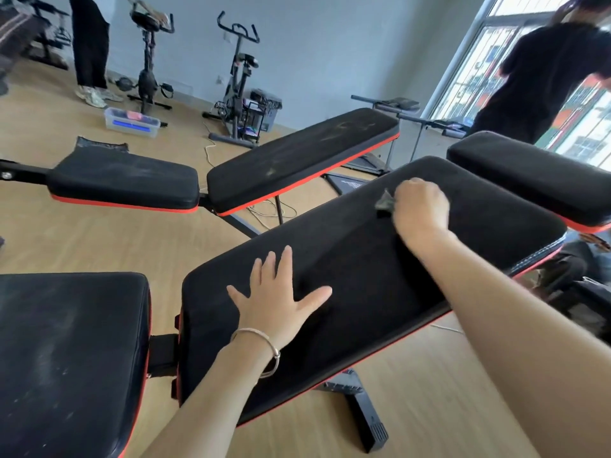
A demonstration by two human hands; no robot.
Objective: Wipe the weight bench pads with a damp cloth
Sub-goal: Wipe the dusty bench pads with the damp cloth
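Her right hand (pixel 420 211) clutches a crumpled grey cloth (pixel 385 203) on the long black red-trimmed padded bench back (pixel 347 259); left hand (pixel 276 300) braces flat, fingers spread. Overlapping strokes would likely clean best.

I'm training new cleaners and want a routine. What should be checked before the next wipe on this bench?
1. Cloth gripped in right hand, on the back pad: ok.
2. Left hand flat on that pad, steadying it: ok.
3. Cloth damp: cannot tell.
4. Wipe path toward the near end free: not ok, the left hand lies in it.
5. Seat pad clean: not ok, pale dust streaks.
6. Far bench clean: not ok, smudges show.
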